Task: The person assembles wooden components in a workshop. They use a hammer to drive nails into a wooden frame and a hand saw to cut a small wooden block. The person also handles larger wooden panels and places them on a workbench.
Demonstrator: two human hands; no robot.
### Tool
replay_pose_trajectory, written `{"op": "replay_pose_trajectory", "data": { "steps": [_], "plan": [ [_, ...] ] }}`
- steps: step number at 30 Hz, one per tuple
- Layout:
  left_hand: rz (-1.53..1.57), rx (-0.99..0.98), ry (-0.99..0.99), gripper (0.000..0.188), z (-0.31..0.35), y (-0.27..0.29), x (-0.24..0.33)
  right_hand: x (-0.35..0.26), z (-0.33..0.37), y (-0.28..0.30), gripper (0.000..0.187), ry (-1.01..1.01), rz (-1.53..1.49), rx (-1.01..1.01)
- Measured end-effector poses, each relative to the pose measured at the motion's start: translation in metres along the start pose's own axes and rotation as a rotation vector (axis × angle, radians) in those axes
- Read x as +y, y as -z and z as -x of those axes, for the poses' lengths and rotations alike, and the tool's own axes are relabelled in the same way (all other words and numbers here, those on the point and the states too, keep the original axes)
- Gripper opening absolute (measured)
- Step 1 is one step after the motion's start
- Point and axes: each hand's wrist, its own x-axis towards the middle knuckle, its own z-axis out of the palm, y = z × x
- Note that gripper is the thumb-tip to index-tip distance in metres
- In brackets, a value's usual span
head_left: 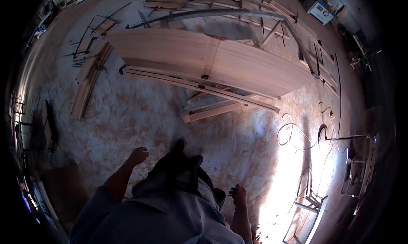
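My left hand (139,155) hangs over the bare floor, its fingers loosely curled in with nothing seen in them. On the other side of my body, my right hand (239,194) is low beside my hip, its fingers apart and holding nothing. In front of me a long, wide wooden panel (170,48) lies raised on supports, a seam crossing it. Along its near edge runs a pair of long wooden strips (170,79). A wooden frame (216,111) shows beneath them. Both hands are well apart from the wood.
Stacked boards (91,78) lie at the left of the panel. Behind it is a long grey metal bar (221,13). A loose cable (293,135) loops across the floor on the right, near a metal stand (312,208) in bright sunlight. A machine (321,12) stands at far right.
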Motion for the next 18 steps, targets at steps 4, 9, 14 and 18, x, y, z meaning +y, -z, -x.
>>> {"op": "replay_pose_trajectory", "data": {
  "steps": [4, 9, 14, 18],
  "plan": [
    [-0.003, -0.033, 0.019, 0.053, 0.0, -0.007, 0.011, -0.003, 0.012, 0.002, 0.036, 0.015, -0.062, 0.009],
    [-0.094, -0.135, 0.005, 0.052, 0.014, -0.02, 0.039, 0.061, -0.005, 0.03, 0.024, -0.089, -0.162, 0.007],
    [-0.248, -0.154, -0.092, 0.052, 0.016, -0.022, 0.05, 0.103, -0.005, 0.048, 0.023, -0.178, -0.243, 0.027],
    [-0.235, -0.179, -0.079, 0.053, 0.013, -0.015, 0.067, 0.104, -0.003, 0.055, 0.026, -0.141, -0.231, 0.062]
  ]
}}
